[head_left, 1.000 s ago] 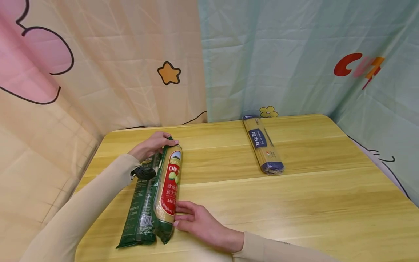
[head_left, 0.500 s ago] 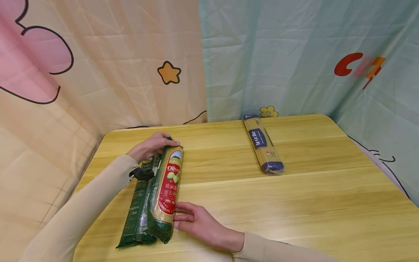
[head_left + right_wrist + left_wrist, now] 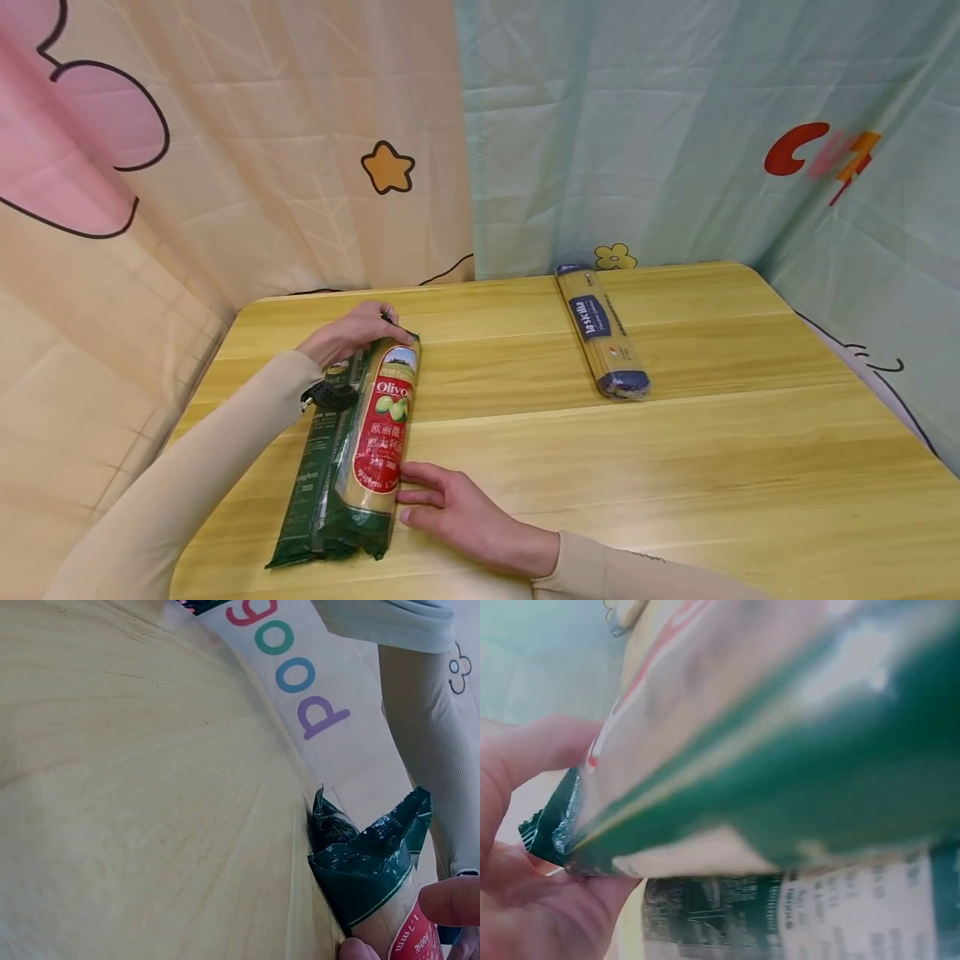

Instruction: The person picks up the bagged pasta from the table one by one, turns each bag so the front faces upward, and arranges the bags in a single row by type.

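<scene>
Desk (image 3: 712, 467), pale wood grain, with peach and blue-green curtains (image 3: 600, 150) behind and at the sides. Blue-labelled packet (image 3: 603, 333) of spaghetti lies slantwise near the back edge, right of centre, well apart from the hands. Red-labelled packet (image 3: 382, 433) is on the left part of the desk, label up, overlapping the right side of a green packet (image 3: 303, 492).

Left hand (image 3: 352, 333) grips the far end of the red-labelled packet between thumb and fingers; right hand (image 3: 476, 521) is at its near right side, fingers extended and lightly bent, tips touching the wrapper.

In the way: left hand and black wristband (image 3: 332, 397) cover the upper green packet; the red-labelled one hides much of the rest. Cannot tell how far it bears on the green one or on the desk. Left wrist view blurred, mostly wrapper. Right wrist view cuts off most of the right hand; coloured letters "good" (image 3: 289, 671) show on cloth beyond the desk edge.

Count: three packets, two green-wrapped, one blue-ended; two hands; one wristband.
</scene>
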A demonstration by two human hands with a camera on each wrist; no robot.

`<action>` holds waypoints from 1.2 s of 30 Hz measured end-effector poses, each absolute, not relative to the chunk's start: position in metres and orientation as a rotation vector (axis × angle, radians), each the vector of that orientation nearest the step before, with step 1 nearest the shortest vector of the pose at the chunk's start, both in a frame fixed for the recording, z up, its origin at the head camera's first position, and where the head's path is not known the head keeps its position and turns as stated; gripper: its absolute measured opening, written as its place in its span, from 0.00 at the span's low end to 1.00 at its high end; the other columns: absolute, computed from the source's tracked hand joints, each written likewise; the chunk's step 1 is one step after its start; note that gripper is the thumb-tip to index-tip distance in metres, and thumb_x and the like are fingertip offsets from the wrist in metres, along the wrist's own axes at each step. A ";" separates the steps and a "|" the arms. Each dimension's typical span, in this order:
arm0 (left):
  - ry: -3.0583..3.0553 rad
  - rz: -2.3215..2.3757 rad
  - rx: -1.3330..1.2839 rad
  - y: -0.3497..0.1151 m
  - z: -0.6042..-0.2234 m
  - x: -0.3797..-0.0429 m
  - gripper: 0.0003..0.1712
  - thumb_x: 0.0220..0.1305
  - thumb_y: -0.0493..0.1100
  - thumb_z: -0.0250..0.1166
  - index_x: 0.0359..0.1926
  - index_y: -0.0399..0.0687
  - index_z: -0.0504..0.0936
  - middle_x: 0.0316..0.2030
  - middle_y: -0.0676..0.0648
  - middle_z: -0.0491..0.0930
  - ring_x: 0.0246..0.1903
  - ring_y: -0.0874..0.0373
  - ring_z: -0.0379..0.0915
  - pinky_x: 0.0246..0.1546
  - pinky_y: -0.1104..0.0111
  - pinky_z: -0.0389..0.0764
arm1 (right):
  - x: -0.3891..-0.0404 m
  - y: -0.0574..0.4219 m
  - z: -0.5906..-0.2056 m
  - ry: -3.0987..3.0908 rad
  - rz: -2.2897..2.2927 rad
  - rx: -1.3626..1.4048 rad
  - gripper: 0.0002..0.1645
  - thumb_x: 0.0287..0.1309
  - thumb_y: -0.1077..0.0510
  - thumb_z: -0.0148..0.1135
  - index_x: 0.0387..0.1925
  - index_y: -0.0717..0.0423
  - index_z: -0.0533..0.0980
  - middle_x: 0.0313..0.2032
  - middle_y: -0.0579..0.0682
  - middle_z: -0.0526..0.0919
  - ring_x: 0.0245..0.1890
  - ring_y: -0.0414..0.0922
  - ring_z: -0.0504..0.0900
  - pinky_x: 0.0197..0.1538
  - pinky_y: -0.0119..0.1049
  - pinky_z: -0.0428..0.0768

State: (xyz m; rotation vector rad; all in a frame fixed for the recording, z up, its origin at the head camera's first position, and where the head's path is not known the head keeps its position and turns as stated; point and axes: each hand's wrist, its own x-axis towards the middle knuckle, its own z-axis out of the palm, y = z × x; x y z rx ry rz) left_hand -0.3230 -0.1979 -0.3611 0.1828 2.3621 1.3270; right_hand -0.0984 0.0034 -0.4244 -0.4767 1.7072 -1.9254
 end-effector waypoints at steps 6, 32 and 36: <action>2.241 1.478 0.157 -0.201 -0.368 -0.323 0.16 0.59 0.33 0.67 0.34 0.41 0.65 0.31 0.45 0.65 0.31 0.53 0.70 0.30 0.65 0.77 | -0.099 0.004 -0.425 1.709 -1.929 -0.474 0.30 0.66 0.68 0.56 0.68 0.67 0.63 0.65 0.58 0.70 0.59 0.49 0.76 0.56 0.32 0.75; 2.007 1.732 0.075 -0.205 -0.380 -0.325 0.10 0.68 0.29 0.57 0.37 0.42 0.62 0.31 0.46 0.70 0.28 0.56 0.75 0.28 0.66 0.79 | -0.102 0.006 -0.421 1.653 -1.950 -0.318 0.28 0.63 0.69 0.57 0.64 0.70 0.66 0.54 0.56 0.77 0.55 0.51 0.78 0.56 0.39 0.77; 1.986 1.769 0.046 -0.205 -0.382 -0.326 0.11 0.68 0.29 0.57 0.38 0.43 0.62 0.33 0.45 0.69 0.28 0.56 0.75 0.29 0.65 0.80 | -0.102 0.007 -0.420 1.516 -2.008 -0.287 0.29 0.64 0.71 0.55 0.66 0.69 0.64 0.54 0.57 0.74 0.53 0.52 0.79 0.52 0.43 0.79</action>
